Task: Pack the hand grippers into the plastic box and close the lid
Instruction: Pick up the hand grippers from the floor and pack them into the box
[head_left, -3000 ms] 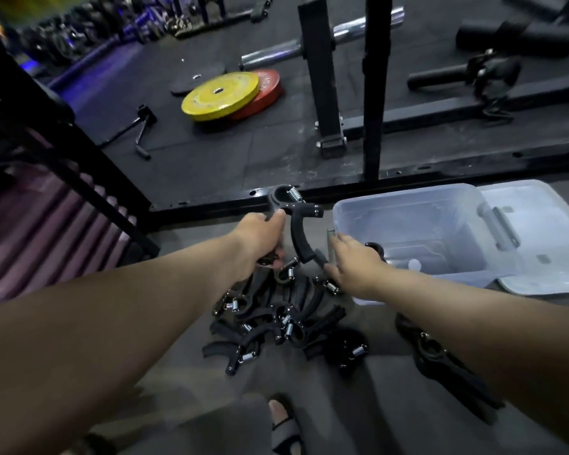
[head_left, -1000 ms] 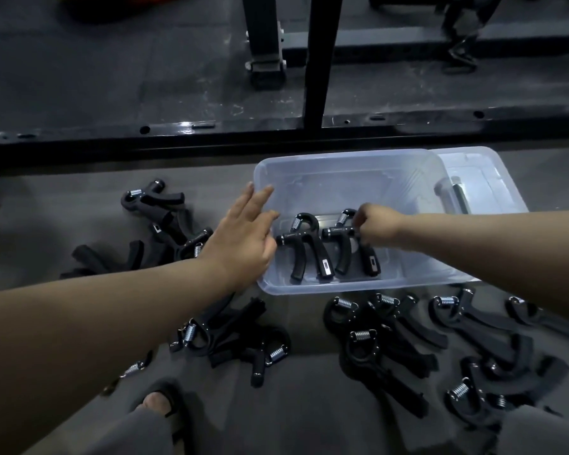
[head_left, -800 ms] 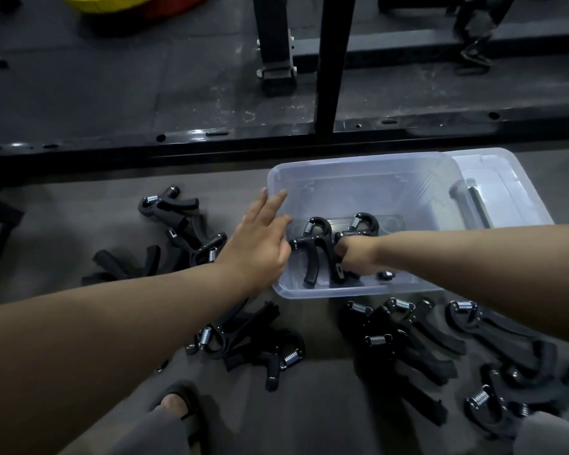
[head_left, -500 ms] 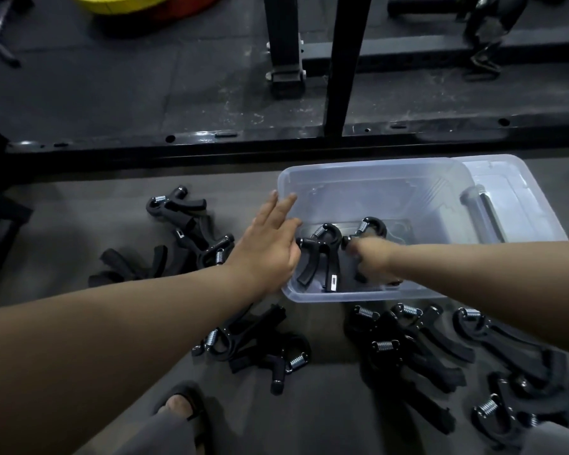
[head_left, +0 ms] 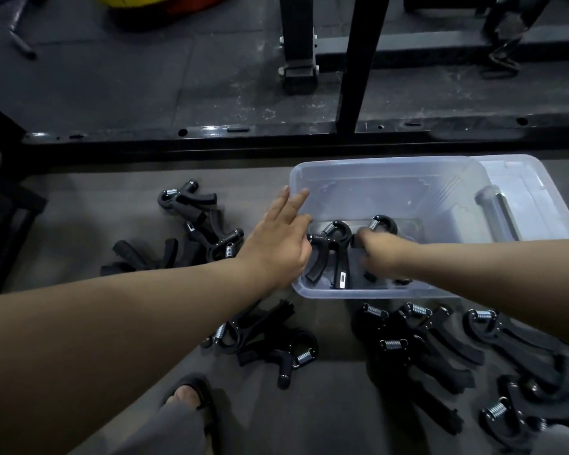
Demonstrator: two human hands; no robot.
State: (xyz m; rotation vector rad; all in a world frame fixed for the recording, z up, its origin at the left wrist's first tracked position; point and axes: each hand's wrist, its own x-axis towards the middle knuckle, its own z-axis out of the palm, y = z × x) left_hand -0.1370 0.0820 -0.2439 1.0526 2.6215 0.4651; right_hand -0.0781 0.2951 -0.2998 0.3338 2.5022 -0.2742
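The step in hand looked to be setting a gripper down inside the plastic box (head_left: 388,164), which sat right of centre in the frame with its lid (head_left: 536,192) off and lying at its right side. To do it well, the piece would best be laid flat and close against the first hand gripper (head_left: 329,254), already lying near the box's left wall with its spring end pointing to the top of the frame, handles running the same way, so that rows could build across the bottom and leave room for the many more to come. The box seemed light and likely to slide, so bracing it made sense. The left hand (head_left: 276,244) was released, its fingers straight and a little spread, resting against the outside of the box's left wall and holding nothing. The right hand (head_left: 375,254) reached in over the near wall and was clenched around the handles of the second hand gripper (head_left: 381,223), just right of the first; blur hid how firmly it gripped. Loose hand grippers (head_left: 440,356) lay unpacked on the floor (head_left: 326,405) at lower right, lower centre and left of the box.
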